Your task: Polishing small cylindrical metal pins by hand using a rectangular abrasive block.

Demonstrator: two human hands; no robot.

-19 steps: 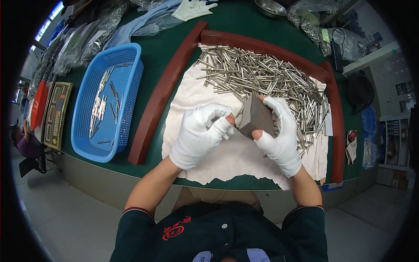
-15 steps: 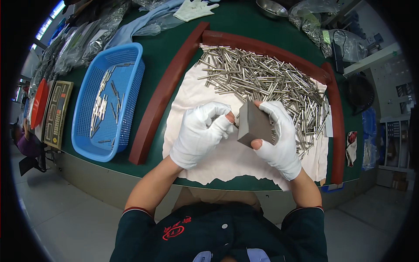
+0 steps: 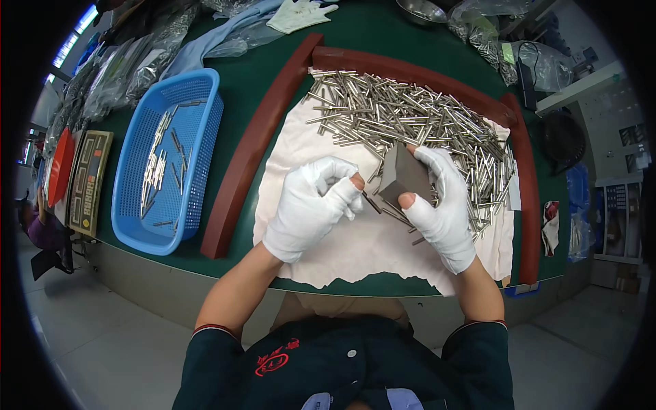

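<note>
My right hand, in a white fingertip-less glove, grips a dark grey rectangular block, thumb on its near edge and fingers at the far side. My left hand, gloved alike, is closed in a pinch. From its fingertips sticks a thin dark metal pin, its free end just left of the block; whether they touch I cannot tell. Beyond both hands, a heap of shiny metal pins covers the far part of a pale cloth. Some pins lie close under the block.
Reddish-brown bars border the cloth on the left, far side and right. To the left stands a blue perforated basket with several pins inside. A white glove, metal bowl and plastic bags lie farther back.
The block has tilted and shifted slightly up and away from my left hand. More of the pin at my left fingertips now shows. My left hand has barely moved.
</note>
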